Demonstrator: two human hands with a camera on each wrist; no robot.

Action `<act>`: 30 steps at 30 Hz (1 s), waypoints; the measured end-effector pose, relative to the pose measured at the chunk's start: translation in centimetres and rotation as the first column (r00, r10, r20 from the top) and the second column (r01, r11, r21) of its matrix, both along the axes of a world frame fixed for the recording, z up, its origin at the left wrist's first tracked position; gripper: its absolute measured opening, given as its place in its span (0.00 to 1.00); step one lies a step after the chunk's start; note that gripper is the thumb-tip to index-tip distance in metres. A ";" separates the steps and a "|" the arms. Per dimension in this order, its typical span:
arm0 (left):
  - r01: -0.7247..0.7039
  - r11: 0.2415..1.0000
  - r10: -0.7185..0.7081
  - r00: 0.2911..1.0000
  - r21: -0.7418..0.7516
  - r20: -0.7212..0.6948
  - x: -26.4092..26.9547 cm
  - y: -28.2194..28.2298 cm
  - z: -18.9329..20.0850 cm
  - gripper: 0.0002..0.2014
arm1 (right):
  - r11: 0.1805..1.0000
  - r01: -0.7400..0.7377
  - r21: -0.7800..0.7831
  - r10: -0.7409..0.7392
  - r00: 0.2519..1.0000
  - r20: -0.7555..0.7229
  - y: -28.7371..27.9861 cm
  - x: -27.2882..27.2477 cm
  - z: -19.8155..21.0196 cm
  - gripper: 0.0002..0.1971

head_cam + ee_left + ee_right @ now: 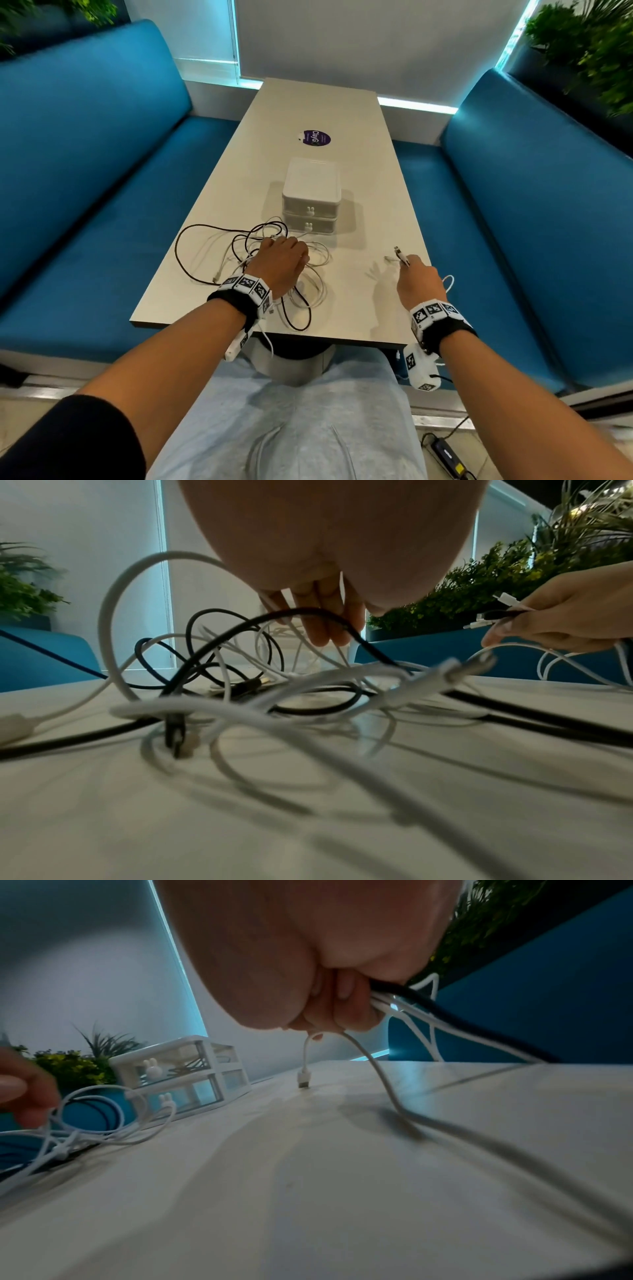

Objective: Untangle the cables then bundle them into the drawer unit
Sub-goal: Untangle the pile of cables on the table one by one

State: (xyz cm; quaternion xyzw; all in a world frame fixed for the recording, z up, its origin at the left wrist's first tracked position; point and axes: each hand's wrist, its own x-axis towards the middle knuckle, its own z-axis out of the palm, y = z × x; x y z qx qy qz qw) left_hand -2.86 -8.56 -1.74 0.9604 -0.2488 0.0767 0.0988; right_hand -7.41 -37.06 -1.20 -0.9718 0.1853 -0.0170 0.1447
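Blue upholstered benches (85, 144) flank both arms, with potted greenery behind their backs and a pale blind at the far end. Between them runs a long white table (308, 109), its near edge just under the wrists; bare tabletop lies between the two hands and stretches well beyond them, past a purple round sticker (317, 137).

Straight ahead of the left hand (279, 265), just past its fingertips, stands the two-drawer unit (311, 195), white with clear fronts and bunny-shaped pulls, both drawers closed. What lies inside the top drawer is too blurred to name.

Under and around the left hand sprawls the tangle of cables (246, 260), black and white loops crossing one another; one black loop reaches the table's near edge and a white strand hangs over it. The left hand hovers palm-down over the heap, fingers (322, 626) hanging among the strands and touching them, though whether they pinch any strand cannot be told.

The right hand (419, 286), well apart to the right, grips several cable ends (493, 615), black and white, their plugs sticking out past the knuckles. One white USB plug (304, 1080) dangles from it, tip touching the tabletop. The held cords trail off the table's right edge, where their run is cut off from view.
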 end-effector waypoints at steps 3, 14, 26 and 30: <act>0.004 0.998 -0.004 1.000 -0.065 -0.014 -0.1 0.5 0.0 0.11 | 0.999 -0.054 0.004 0.054 0.997 0.052 1.0 -0.3 -0.2 0.15; 0.068 0.993 -0.072 0.997 -0.097 -0.037 -0.9 1.4 1.8 0.13 | 0.960 -0.243 -0.142 0.220 0.962 -0.162 1.7 -1.8 -0.2 0.15; 0.157 0.984 -0.142 0.977 0.089 -0.160 -1.9 1.5 2.7 0.11 | 0.967 -0.243 0.075 0.254 0.944 -0.212 4.9 -0.8 0.0 0.18; 0.237 0.964 -0.206 0.952 0.119 -0.224 -3.7 1.7 3.0 0.05 | 0.956 -0.255 0.146 0.283 0.933 -0.221 5.9 -1.2 -0.9 0.18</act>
